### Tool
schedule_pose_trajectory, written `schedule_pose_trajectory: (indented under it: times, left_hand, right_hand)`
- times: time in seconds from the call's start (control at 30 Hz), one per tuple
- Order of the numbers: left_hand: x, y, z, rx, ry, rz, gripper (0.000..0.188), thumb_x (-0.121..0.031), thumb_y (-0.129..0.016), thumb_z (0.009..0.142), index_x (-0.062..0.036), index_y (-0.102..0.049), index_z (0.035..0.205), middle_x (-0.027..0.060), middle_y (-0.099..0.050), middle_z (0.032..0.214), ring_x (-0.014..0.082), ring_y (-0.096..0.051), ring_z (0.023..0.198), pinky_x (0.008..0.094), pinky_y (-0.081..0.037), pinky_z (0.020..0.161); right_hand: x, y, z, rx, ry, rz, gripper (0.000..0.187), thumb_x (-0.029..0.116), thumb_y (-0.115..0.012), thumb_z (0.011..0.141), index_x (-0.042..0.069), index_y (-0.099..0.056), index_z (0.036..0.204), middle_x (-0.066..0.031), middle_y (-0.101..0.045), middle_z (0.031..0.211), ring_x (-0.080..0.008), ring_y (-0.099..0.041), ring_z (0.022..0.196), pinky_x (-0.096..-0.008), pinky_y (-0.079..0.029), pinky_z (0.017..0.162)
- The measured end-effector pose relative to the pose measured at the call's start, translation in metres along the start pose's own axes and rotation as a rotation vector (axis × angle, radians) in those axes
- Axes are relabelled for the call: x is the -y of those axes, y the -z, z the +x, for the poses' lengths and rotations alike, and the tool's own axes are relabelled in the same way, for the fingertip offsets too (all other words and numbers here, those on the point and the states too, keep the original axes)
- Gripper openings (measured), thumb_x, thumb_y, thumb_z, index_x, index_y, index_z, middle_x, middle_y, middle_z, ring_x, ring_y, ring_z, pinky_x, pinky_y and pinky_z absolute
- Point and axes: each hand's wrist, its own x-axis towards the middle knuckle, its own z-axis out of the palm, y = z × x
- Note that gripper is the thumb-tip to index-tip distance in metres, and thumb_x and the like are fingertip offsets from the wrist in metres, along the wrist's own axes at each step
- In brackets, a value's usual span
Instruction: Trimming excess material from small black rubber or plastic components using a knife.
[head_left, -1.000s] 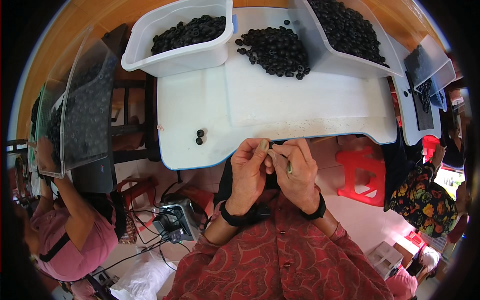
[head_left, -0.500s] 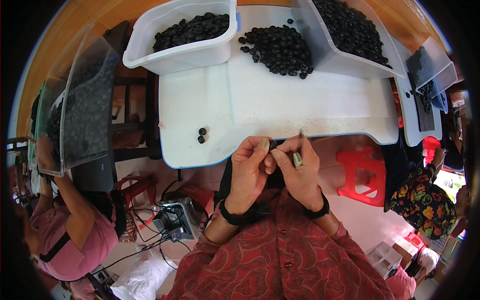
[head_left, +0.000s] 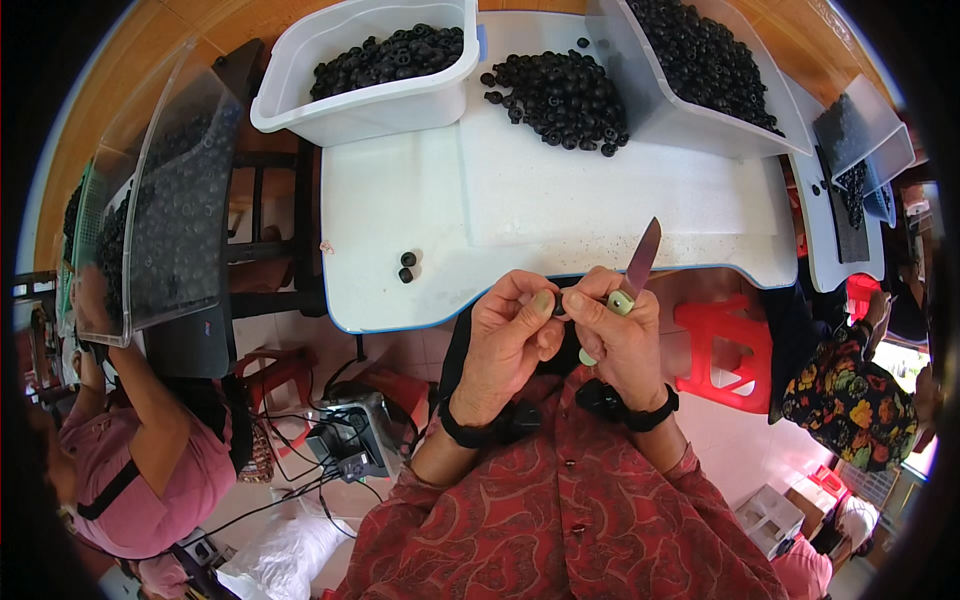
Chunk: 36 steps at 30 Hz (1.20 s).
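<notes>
Just past the near edge of the table, my left hand point(head_left: 500, 350) pinches a small round black piece point(head_left: 559, 305) between thumb and fingertips. Close against it, my right hand point(head_left: 625, 345) is closed around a knife point(head_left: 643, 256) with a pale green handle. Its blade sticks up and to the right, away from the black piece. The right thumb and forefinger also meet at the piece, whose far side the fingers hide. Two more black pieces, one of them a ring-like bead point(head_left: 407, 259), lie on the white table point(head_left: 390, 200) to the left.
Black pieces fill a white tub point(head_left: 390, 125) and a clear tub point(head_left: 690, 125), with a loose pile point(head_left: 565, 100) between them. A red stool point(head_left: 725, 350) stands at right. A person in pink point(head_left: 150, 460) works at left beside another clear bin point(head_left: 175, 220). Cables point(head_left: 325, 450) trail below.
My right hand has turned and shifted slightly right, so the knife blade now shows broadside, pointing up and right. My left hand keeps its pinch on the piece.
</notes>
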Motion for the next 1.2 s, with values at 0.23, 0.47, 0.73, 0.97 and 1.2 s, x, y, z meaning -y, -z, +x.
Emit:
schedule_pose_trajectory:
  times: [0.23,0.47,0.73,0.97,1.2]
  left_hand:
    - [0.0,0.001,-0.001,0.03,0.067,-0.066,0.012,-0.012,-0.059,0.095,-0.0032,-0.058,0.103,0.0079,-0.063,0.083,0.0059,-0.045,0.056,0.0197,-0.036,0.047]
    - [0.0,0.0,-0.003,0.017,0.058,-0.078,0.015,-0.014,-0.051,0.099,-0.0004,-0.057,0.102,0.0063,-0.059,0.085,0.0061,-0.046,0.058,0.0195,-0.038,0.049]
    - [-0.004,-0.005,-0.004,-0.054,-0.04,-0.013,0.016,-0.016,-0.057,0.097,-0.0018,-0.06,0.104,0.0055,-0.063,0.086,0.0057,-0.048,0.059,0.0206,-0.038,0.049]
    - [-0.006,-0.007,-0.005,-0.103,-0.048,0.074,0.016,-0.016,-0.059,0.096,-0.002,-0.061,0.103,0.0038,-0.062,0.08,0.0048,-0.05,0.057,0.0194,-0.037,0.047]
    - [-0.004,-0.008,-0.006,-0.109,-0.053,0.125,0.016,-0.014,-0.062,0.094,-0.0013,-0.064,0.104,0.0007,-0.06,0.076,0.0045,-0.049,0.055,0.019,-0.037,0.045]
  right_hand:
    - [0.002,0.0,-0.001,0.011,-0.09,0.01,0.018,0.018,-0.06,0.095,0.001,-0.062,0.089,0.0025,-0.052,0.061,-0.0012,-0.038,0.044,-0.0184,-0.027,0.039]
    - [0.006,0.0,-0.003,-0.002,-0.109,-0.108,0.02,0.018,-0.056,0.097,-0.001,-0.059,0.091,-0.001,-0.059,0.074,-0.0046,-0.046,0.051,-0.0197,-0.035,0.044]
    - [0.012,0.003,-0.008,0.084,0.109,-0.815,0.024,0.021,-0.063,0.09,-0.001,-0.056,0.085,-0.0131,-0.057,0.07,-0.02,-0.055,0.061,-0.0319,-0.044,0.058]
    - [0.018,0.004,-0.006,0.169,-0.04,-0.788,0.04,0.034,-0.061,0.093,-0.003,-0.056,0.081,-0.0133,-0.054,0.064,-0.0198,-0.052,0.058,-0.0324,-0.043,0.056]
    - [0.016,-0.004,-0.004,0.192,-0.024,-0.68,0.036,0.029,-0.059,0.095,-0.005,-0.058,0.082,-0.015,-0.057,0.067,-0.0202,-0.054,0.059,-0.0333,-0.043,0.056]
